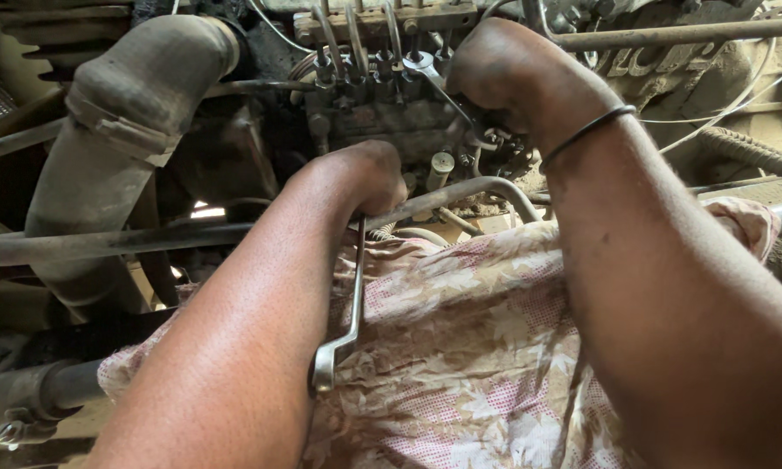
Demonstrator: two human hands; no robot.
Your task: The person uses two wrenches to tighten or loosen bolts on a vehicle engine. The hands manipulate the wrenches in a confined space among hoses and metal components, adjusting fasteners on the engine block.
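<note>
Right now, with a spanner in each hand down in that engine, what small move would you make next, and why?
Probably swing the right hand a short way to turn its open-ended spanner, whose head sits among the pipe fittings on top of the injection pump. The left hand grips a ring spanner that hangs down over the patterned cloth, its lower end engaged on nothing.

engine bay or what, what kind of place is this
Probably a vehicle repair workshop, looking into an engine bay: a grimy fuel injection pump with metal lines, a big dusty rubber hose, and a ring spanner in the left hand.
</note>
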